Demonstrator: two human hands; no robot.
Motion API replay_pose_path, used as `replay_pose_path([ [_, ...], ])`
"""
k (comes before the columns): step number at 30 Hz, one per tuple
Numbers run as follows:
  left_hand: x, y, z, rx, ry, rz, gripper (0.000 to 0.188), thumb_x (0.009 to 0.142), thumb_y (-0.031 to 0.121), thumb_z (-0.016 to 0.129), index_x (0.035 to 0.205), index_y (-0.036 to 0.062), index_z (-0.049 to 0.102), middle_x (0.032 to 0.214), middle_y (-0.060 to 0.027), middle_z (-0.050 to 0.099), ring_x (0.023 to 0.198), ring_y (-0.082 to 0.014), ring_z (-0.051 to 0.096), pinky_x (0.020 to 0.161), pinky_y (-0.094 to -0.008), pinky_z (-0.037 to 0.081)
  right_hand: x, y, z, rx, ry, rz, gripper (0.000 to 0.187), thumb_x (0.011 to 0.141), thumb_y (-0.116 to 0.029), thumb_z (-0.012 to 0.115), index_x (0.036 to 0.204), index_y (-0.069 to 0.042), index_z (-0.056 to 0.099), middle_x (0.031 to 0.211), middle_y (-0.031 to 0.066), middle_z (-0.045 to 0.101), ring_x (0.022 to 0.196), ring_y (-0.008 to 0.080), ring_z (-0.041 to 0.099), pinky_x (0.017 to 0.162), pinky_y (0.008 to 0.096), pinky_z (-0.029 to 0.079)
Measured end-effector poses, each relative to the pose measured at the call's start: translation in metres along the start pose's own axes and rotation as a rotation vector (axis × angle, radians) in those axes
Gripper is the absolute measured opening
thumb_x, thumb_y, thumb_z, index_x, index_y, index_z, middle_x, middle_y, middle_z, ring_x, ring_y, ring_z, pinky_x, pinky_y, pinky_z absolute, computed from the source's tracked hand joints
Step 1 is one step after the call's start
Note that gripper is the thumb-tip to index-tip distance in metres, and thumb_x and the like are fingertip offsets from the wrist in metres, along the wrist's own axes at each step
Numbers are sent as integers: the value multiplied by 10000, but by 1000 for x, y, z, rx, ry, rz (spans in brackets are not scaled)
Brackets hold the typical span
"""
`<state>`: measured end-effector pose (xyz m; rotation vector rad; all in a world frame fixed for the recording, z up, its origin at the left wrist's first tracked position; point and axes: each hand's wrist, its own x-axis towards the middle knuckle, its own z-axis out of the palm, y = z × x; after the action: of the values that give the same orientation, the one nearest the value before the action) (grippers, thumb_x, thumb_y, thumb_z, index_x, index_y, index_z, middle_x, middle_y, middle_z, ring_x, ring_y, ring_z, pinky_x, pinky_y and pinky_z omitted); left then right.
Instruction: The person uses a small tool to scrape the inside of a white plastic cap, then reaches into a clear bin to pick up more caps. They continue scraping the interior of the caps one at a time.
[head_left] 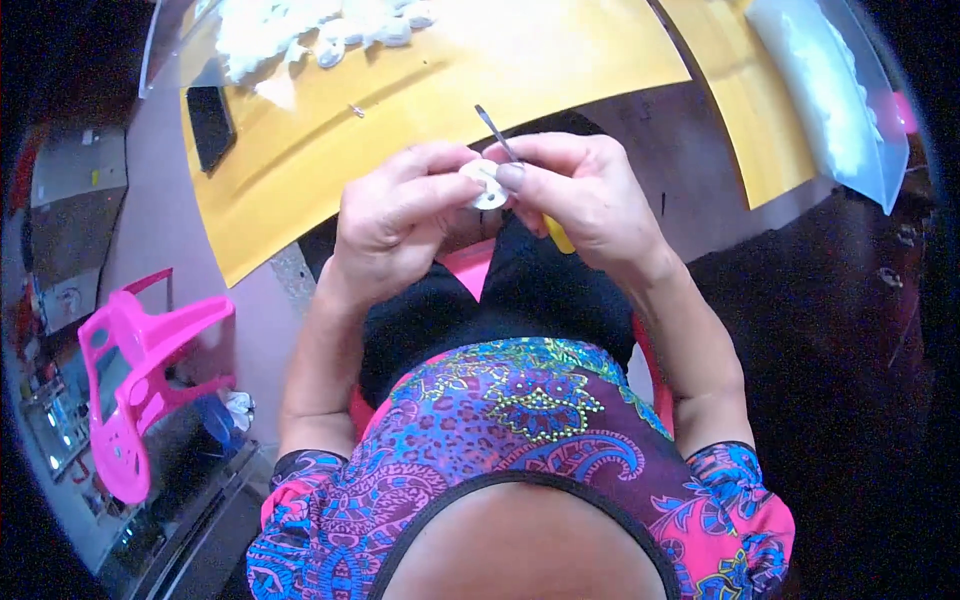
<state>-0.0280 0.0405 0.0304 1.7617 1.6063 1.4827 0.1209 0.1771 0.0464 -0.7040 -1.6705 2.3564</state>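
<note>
In front of my body, above my lap, a small white round piece (489,200) with a dark hole is pinched in the fingers of my left hand (392,210). My right hand (595,190) grips what looks like a screwdriver (490,124). Its thin dark metal shaft points up and left past my fingers, away from the white piece, while a yellow handle shows below the palm. The thumb of my right hand rests at the right edge of the white piece. Fingers hide part of both things.
A yellow sheet (400,125) covers the work surface ahead. On it lie a heap of white pieces (330,30), a black phone (209,128) and a tiny object (357,111). A clear bag (835,95) of white pieces is far right. A pink plastic chair (150,350) is at left.
</note>
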Motion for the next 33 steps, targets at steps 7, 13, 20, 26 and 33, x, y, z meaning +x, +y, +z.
replay_pose_path([
  [7, -12, 5, 49, -597, 479, -245, 403, 786, -65, 689, 1168, -56, 559, 1009, -120, 640, 903, -174, 628, 793, -293, 525, -2, 8, 7, -35, 113, -117, 235, 870, -143, 631, 1019, 35, 667, 738, 4, 638, 633, 44, 548, 559, 208, 457],
  [13, -24, -15, 24, -781, 488, -341, 440, 799, 16, 694, 1207, -41, 539, 1164, -203, 592, 1042, -297, 606, 902, -384, 496, -4, 5, 5, -297, 135, -228, 275, 879, -28, 559, 1141, 19, 624, 793, 30, 639, 655, 79, 554, 585, 218, 457],
  [20, -33, -25, 6, -780, 435, -247, 467, 773, 25, 717, 1216, 10, 569, 1231, -228, 553, 1085, -320, 584, 928, -398, 480, -6, 7, 13, -1053, -20, -578, 514, 725, 97, 559, 1212, -64, 598, 689, 111, 524, 577, 258, 551, 538, 335, 449],
  [26, -30, -24, 10, -809, 410, -234, 426, 759, 6, 726, 1165, -6, 599, 1191, -215, 586, 1056, -265, 598, 920, -367, 486, -4, 7, 12, -1127, -45, -579, 469, 748, -45, 601, 1215, -71, 566, 701, 105, 508, 623, 289, 560, 547, 398, 477],
  [33, -29, -22, 10, -844, 407, -266, 382, 769, -6, 717, 1135, -27, 611, 1125, -182, 629, 992, -210, 623, 859, -324, 522, -4, 6, 10, -1134, -68, -570, 497, 731, -39, 595, 1225, -74, 558, 708, 105, 509, 631, 289, 562, 549, 398, 477],
])
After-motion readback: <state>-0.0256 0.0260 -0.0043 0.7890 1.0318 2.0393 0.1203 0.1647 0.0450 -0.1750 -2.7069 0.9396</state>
